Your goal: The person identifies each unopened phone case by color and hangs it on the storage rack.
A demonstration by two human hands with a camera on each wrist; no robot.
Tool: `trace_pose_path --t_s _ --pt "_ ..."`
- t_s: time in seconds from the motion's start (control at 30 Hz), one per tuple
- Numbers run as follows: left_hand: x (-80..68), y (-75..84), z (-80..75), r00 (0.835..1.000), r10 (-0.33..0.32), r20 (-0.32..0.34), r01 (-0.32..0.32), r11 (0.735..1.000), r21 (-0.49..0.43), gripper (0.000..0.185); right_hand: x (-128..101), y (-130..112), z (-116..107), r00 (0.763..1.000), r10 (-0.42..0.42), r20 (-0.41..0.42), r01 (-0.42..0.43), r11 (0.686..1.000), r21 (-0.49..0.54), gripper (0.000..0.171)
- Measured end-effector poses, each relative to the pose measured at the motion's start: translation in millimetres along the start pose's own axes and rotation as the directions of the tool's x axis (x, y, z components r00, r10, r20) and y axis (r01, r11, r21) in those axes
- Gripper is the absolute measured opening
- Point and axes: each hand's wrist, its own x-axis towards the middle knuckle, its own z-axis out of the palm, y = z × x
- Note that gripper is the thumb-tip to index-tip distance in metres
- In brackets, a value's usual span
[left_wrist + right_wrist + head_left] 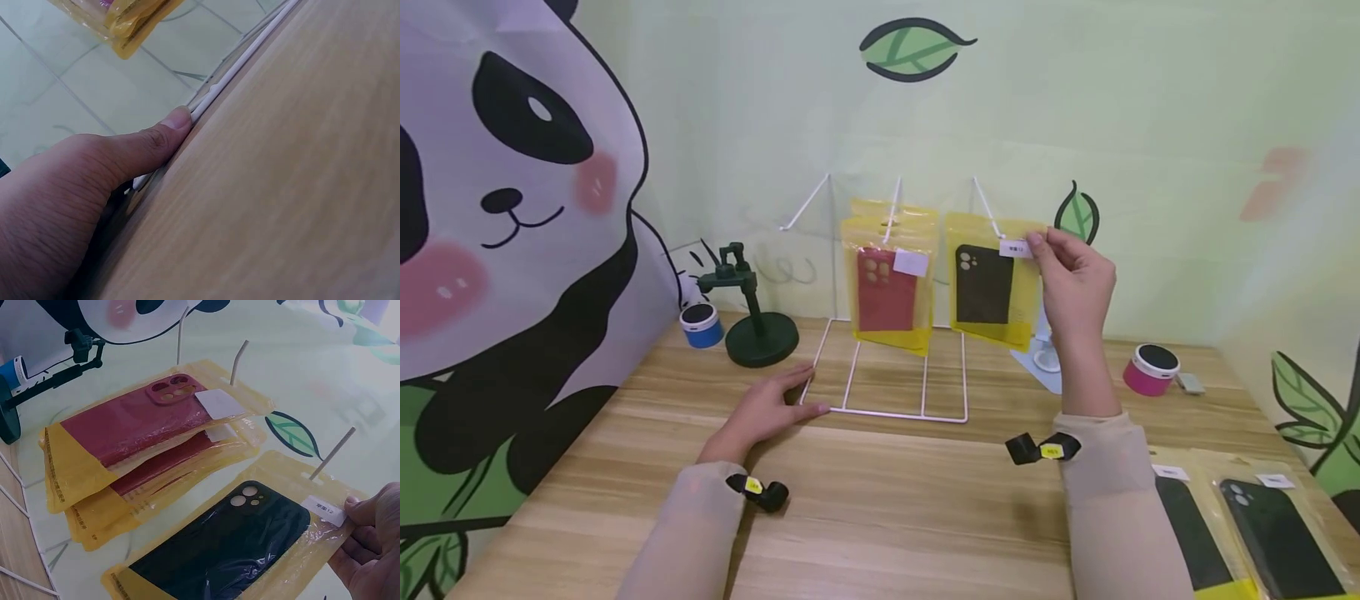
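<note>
Wooden table (pixel 887 517), light grain. On it: white wire rack (pixel 887 412) base at centre; dark green stand (pixel 760 337) and blue-banded speaker (pixel 702 325) at back left; pink speaker (pixel 1152 369) back right; packaged phone cases (pixel 1247 533) at near right edge.

Your widest open stretch is the bare counter (pixel 880 508) in front of the wire rack (pixel 887 367), between your two forearms. The rack's base frame blocks a low pass at the centre, and your left hand (pixel 767 412) rests against its front left corner. The left hook (pixel 805 202) hangs bare, so there is room beneath it; the red case packets (pixel 889 279) and the black case packet (pixel 992 283) fill the other two. Behind left stand the green stand (pixel 752 312) and blue speaker (pixel 702 325); right, the pink speaker (pixel 1152 369); near right, more packets (pixel 1247 525) lie flat.
</note>
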Motion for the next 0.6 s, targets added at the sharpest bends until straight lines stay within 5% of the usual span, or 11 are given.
trace_pose_path --t_s 0.6 --pt "1.1 -1.1 -0.7 1.000 0.004 -0.001 -0.004 1.000 -0.002 0.084 -1.5 2.4 2.8 1.000 0.025 0.011 -0.024 1.000 -0.016 0.031"
